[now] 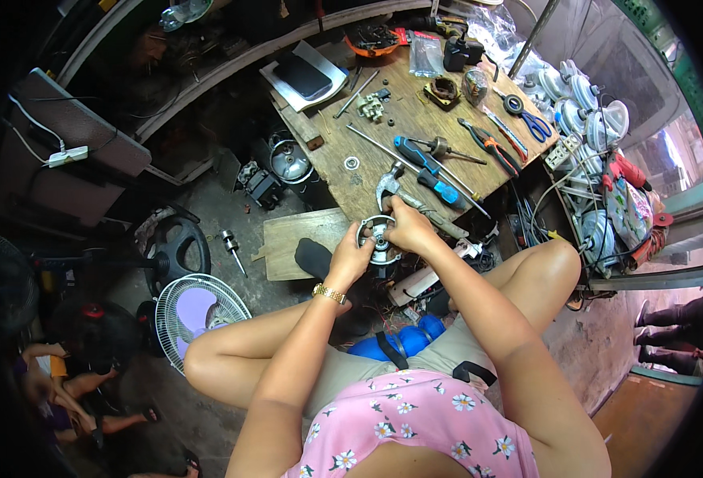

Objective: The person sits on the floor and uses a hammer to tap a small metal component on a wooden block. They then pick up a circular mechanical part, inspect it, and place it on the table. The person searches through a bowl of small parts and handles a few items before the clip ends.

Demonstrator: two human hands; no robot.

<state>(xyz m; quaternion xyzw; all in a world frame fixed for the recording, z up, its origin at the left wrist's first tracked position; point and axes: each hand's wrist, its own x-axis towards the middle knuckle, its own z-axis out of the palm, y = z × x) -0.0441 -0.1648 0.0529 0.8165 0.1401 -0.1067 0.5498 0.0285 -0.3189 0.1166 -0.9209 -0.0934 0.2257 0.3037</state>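
Between my two hands, over the near edge of the wooden table, is a round silver metal motor housing (383, 255) with a hub at its middle. My left hand (350, 256), with a gold watch on the wrist, is closed around its left side. My right hand (409, 233) grips the right side, fingers bent and thumb pressed near the hub. Just beyond my right hand lies a claw hammer (417, 205), its head toward the left. Past the hammer are blue-and-black screwdrivers (417, 153) and a motor rotor (440, 146). A small washer-like ring (352, 163) lies farther left.
On the wooden table (327, 171) are pliers (491, 146), blue scissors (533, 123), a copper-wound stator (442, 92) and a phone (302, 76). A fan grille (196, 315) stands at left on the floor. People are at lower left and far right.
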